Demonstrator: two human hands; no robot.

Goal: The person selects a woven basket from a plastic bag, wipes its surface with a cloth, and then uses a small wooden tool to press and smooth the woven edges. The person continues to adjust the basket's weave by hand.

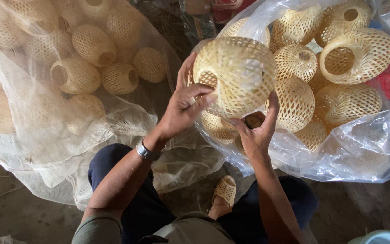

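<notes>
Across the left half of the frame we see the biggest thing, a white net sack, slumped open on the floor and full of pale woven shades; the mesh lets their round shapes show through, and a few lie bare at its mouth in the upper left.

At the upper right a clear plastic bag stands with its mouth folded wide, so that the pile inside can be reached from above. It holds more woven pieces, some round, some open rings such as the basket ring at the far right, heaped against one another.

Between the two, at upper centre, we hold one woven globe just over the near lip of the plastic bag. Our left hand curls over its left side, fingers pressed on the weave near an opening; our right hand cups it from below, thumb up against its side. Held so, it can be turned.

A wristwatch sits on the left wrist, and a woven sandal shows at lower centre.
</notes>
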